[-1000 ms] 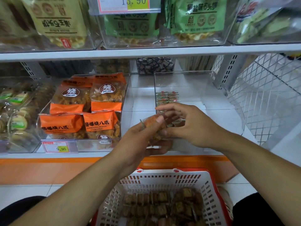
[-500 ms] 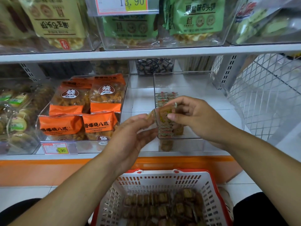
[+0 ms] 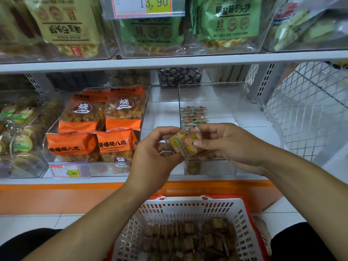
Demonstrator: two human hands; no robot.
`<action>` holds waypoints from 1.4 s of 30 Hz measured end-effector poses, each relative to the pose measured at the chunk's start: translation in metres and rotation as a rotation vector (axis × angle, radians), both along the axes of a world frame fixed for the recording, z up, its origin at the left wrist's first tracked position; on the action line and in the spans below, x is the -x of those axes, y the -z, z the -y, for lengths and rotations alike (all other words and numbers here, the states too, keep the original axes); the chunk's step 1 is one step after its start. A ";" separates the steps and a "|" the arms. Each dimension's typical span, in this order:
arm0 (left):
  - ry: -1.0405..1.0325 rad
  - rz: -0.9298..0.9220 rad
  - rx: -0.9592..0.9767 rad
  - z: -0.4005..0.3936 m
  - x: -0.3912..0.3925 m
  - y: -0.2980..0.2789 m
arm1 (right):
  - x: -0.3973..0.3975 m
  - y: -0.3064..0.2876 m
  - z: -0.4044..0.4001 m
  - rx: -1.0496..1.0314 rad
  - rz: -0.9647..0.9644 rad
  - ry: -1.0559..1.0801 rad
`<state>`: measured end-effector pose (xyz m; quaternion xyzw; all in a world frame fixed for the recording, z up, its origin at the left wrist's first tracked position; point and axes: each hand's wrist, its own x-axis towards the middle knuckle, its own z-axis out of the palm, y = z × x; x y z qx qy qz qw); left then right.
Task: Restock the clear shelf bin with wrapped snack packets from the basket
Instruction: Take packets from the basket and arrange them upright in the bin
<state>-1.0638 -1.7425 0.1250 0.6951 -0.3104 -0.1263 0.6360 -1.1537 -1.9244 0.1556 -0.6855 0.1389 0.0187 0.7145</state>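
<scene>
Basket (image 3: 188,208): the bottom edge is cutting off its near end. Packets (image 3: 185,143): the hands (image 3: 190,144) are hiding their edges; print too blurred to read. Bin (image 3: 222,91): the hands are covering its front wall. Top-shelf bags (image 3: 226,21): the upper edge is cropping them.

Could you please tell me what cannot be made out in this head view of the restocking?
- Held snack packets: exact count unclear; right hand and left hand fingers cover the edges.
- Basket: near end cut off by the bottom edge.
- Packet row in the clear bin: print too small to read.
</scene>
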 end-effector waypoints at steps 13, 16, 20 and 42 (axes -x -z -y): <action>-0.033 -0.133 0.034 0.000 0.000 -0.007 | 0.009 -0.012 0.005 0.240 0.192 0.048; 0.011 -0.097 0.032 -0.001 0.004 -0.004 | 0.011 -0.009 -0.001 0.350 0.166 -0.067; 0.059 -0.253 0.010 0.004 0.005 0.002 | 0.010 -0.007 0.001 0.566 0.135 -0.126; 0.037 0.319 -0.295 0.017 0.024 0.052 | -0.042 0.059 0.045 1.038 -0.422 0.016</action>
